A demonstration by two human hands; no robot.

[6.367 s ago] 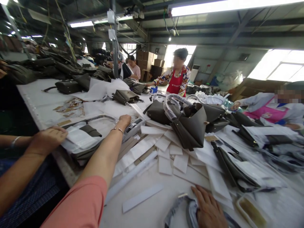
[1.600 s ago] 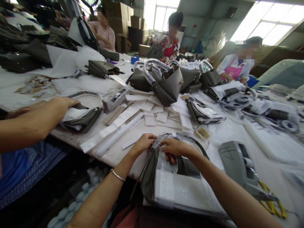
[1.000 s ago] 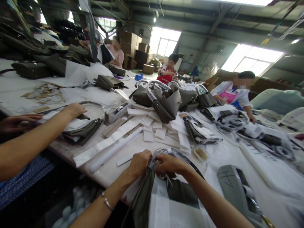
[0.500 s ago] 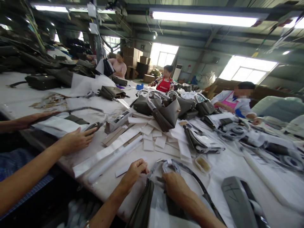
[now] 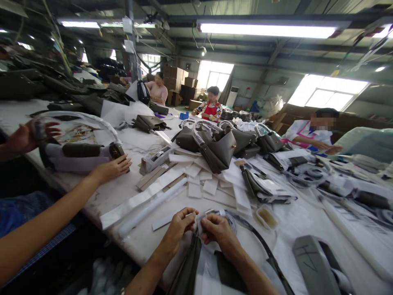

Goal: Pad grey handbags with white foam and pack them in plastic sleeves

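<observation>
Head view, items by size, largest first.

Worktop (image 5: 141, 248), pale, running from the near edge to the far co-workers.

Group of dark bags (image 5: 219, 149), middle of the worktop, handles sleeved in clear plastic.

Near bag (image 5: 187, 268), dark, at the near edge below the two hands; white wrapping over its front, lower part out of frame.

Second bag (image 5: 82, 149), left, a co-worker's hand (image 5: 112, 170) against its right end.

Grey dispenser (image 5: 313, 258), near right, apart from the near bag.

Strap (image 5: 264, 243), dark, one, arching right from the near bag's top.

White card strips (image 5: 210, 186), loose heap, beyond the hands.

Small dish (image 5: 267, 217), right of the hands, yellowish contents.

Clear film, small piece, at the near bag's top left corner, between the fingertips.

Handling note, by judgement: keep the film taut between both pinches, lay it flat around the strap's base, press from the middle outward; creases and stuck fingertips are the likely faults.

Left hand (image 5: 178, 225): wrist raised, fingertips drawn narrow; whether they grip film cannot be told.

Right hand (image 5: 219, 231): knuckles up, fingers curled, thumb and forefinger apparently pinching film, just beside the left.
</observation>
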